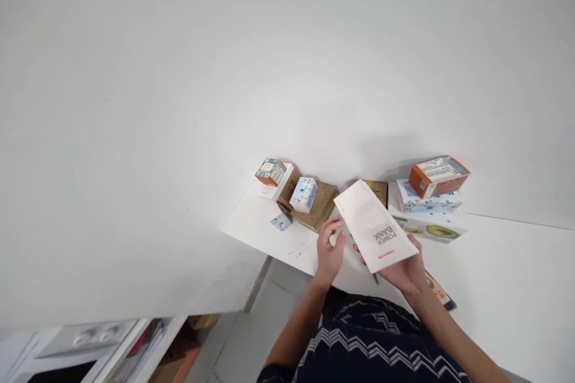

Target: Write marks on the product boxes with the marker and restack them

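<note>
The right hand [406, 272] clasps the white POWER BANK box [368, 224] from beneath, holding it over the desk [516, 269]. Just left of it, the left hand [330, 254] is loosely spread, fingers curved. Beyond stand a brown carton [321, 206] and, rightward, an orange box [440, 176] atop a blue-patterned box [431, 204].

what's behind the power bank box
Part of a brown box shows behind the power bank box, which the right hand holds from beneath. The covered parts of that brown box and the hand can't be seen.

White wall [287, 48]; shelves [162, 348] holding papers [144, 352], lower left.
</note>
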A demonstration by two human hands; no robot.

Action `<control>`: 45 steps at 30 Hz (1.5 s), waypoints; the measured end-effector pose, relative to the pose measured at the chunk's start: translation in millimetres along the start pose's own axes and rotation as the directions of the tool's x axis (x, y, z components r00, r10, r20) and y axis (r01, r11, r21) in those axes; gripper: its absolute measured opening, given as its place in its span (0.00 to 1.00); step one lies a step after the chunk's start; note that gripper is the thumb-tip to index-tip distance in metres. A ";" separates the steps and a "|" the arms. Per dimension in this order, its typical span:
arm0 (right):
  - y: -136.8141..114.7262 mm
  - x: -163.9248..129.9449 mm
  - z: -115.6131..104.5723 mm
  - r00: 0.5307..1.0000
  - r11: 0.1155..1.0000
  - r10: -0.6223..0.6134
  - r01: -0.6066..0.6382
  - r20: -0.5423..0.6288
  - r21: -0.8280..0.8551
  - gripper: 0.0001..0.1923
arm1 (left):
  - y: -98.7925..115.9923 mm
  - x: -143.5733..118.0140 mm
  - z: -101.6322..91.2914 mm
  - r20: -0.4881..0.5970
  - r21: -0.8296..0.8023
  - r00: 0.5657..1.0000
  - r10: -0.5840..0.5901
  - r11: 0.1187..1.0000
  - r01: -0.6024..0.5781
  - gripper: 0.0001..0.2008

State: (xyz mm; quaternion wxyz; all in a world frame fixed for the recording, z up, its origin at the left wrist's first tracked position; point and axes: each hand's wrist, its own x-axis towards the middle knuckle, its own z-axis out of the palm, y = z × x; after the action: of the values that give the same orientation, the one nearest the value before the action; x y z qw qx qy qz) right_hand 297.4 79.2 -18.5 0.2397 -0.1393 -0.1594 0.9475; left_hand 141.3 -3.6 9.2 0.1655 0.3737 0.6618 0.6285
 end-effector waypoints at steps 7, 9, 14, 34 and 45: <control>5.4 -3.0 4.2 0.997 0.996 0.062 -0.064 -0.039 -0.064 0.42 | -3.4 13.6 -3.6 0.173 -0.541 0.912 -0.371 0.738 0.403 0.28; 8.0 -3.5 3.5 0.994 0.991 0.100 -0.103 -0.043 -0.089 0.43 | -0.5 16.6 -3.9 0.204 -0.599 0.909 -0.364 0.688 0.410 0.28; 13.4 -2.7 1.3 0.978 0.978 0.202 -0.199 0.045 -0.062 0.42 | -6.6 23.7 -5.0 0.092 -0.676 0.912 -0.400 0.648 0.352 0.24; -4.1 1.9 14.0 0.782 0.249 -0.565 0.467 0.264 -0.848 0.31 | -28.9 15.7 2.9 0.227 -0.725 0.591 -0.774 0.271 0.633 0.03; -26.7 -0.5 25.8 0.721 -0.164 -0.566 0.376 0.399 -0.912 0.25 | -26.9 12.4 1.7 0.172 -0.658 0.630 -0.757 0.388 0.645 0.11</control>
State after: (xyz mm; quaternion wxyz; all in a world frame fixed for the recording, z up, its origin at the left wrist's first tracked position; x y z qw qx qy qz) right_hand 299.9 95.1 14.9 0.4193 -0.2588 -0.7705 0.4043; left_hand 126.5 8.1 -13.7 0.4846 -0.0781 0.4955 0.7167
